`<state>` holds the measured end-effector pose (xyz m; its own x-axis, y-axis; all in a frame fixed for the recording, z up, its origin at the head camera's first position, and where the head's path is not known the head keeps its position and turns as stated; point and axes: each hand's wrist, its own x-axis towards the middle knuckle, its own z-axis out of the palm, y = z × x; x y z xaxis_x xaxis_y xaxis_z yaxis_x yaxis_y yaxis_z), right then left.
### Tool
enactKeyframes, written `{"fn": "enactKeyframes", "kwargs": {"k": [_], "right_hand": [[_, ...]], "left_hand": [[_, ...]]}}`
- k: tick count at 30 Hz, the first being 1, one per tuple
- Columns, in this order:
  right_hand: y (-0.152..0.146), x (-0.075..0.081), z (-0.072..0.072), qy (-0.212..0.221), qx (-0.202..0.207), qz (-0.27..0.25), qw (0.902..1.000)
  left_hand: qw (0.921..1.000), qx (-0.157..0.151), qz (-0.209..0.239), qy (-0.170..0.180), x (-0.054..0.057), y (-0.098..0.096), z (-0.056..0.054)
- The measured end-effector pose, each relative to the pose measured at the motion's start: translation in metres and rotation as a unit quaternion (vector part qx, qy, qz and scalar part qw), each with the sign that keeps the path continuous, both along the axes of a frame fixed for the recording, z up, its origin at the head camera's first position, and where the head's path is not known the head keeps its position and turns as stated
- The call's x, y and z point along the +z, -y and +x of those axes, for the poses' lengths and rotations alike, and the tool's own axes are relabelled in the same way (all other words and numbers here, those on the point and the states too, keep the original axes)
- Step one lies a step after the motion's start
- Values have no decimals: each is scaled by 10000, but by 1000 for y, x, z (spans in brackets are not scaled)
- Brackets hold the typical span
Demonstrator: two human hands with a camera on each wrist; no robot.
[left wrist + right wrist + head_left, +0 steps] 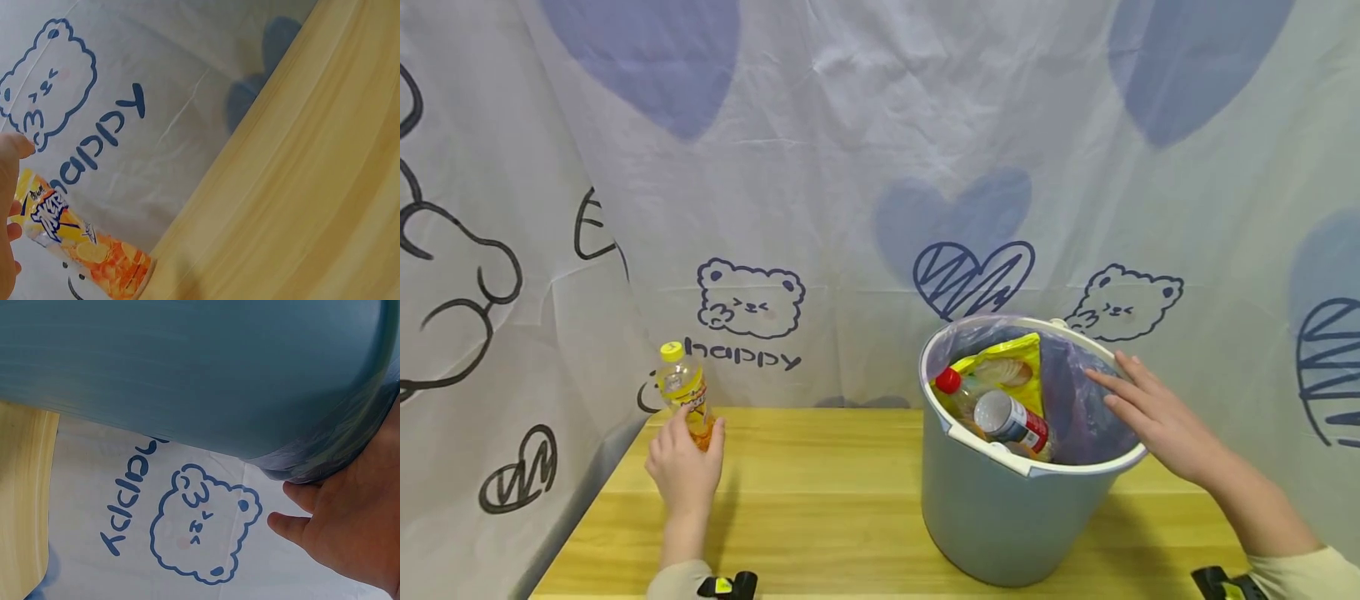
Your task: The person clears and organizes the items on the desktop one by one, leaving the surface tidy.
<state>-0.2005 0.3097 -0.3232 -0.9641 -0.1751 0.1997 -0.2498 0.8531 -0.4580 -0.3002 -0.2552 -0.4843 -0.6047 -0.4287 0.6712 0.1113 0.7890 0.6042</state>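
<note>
A clear plastic bottle [683,385] with a yellow cap and yellow-orange label stands at the table's back left. My left hand [687,468] is right at it, fingertips against its near side and the thumb spread off to the right. The left wrist view shows the label [59,215] and a gap between thumb and bottle. My right hand [1165,421] lies on the right rim of a grey bucket [1000,517], fingers extended over its edge. A purplish plastic bag [1078,408] lines the bucket.
Inside the bucket lie a yellow packet [1026,350], a can [1011,421] and a red-capped bottle [949,381]. The bucket stands on the right of the wooden table [820,500]. A printed cloth [850,125] hangs behind and along the left side.
</note>
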Motion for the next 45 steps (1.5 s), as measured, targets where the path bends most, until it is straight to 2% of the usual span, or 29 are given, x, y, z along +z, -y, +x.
{"fn": "enactKeyframes", "kwargs": {"k": [5, 9, 15, 18, 22, 29, 37, 45], "right_hand": [[1, 1, -1, -53, 10, 30, 10000], [1, 0, 0, -71, 26, 26, 10000], [0, 0, 2, -114, 20, -21, 9999], [0, 1, 2, -103, 16, -33, 9999], [0, 0, 2, -94, -8, 2, 10000], [0, -1, 2, -92, -24, -22, 10000], [0, -1, 3, -39, -16, -92, 9999], [1, 1, 3, -38, -40, -42, 10000]], "left_hand": [[9997, 204, 42, 92, 4, 9, -4], [9989, 324, 112, 314, 8, 18, -9], [9965, 463, 112, 691, 26, 28, -20], [9943, 511, 114, 934, 35, 34, -24], [9885, 516, 3, 1423, 46, 42, -29], [9776, 361, -248, 2058, 57, 53, -40], [9652, 209, -375, 2579, 60, 57, -52], [9640, 98, -268, 2645, 58, 56, -59]]}}
